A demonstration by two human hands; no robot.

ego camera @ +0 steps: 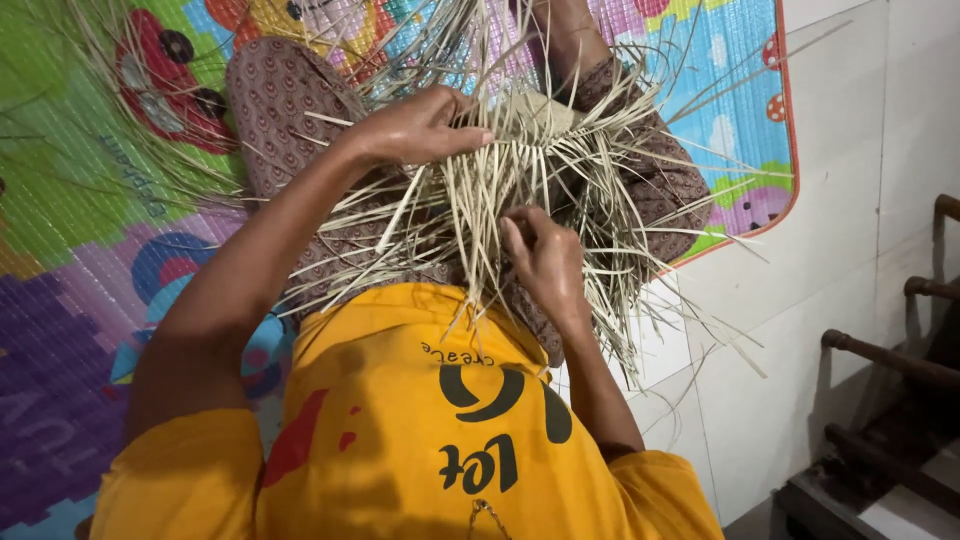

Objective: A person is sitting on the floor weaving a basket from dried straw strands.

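Centrally, left hand (425, 128) pressed flat, fingers together, on woven strips (530, 160) over lap. Right hand (545, 260) pinching strips near weave's edge. Colourful mat (90, 200) beneath, near floor (850, 200).

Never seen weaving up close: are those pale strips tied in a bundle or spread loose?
Spread loose. The pale strips fan out from a woven patch between both hands.

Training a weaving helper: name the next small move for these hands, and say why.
Probably draw the strand pinched by the right hand across under the left hand, which presses the woven patch flat; loose pale strips fan out unwoven around it.
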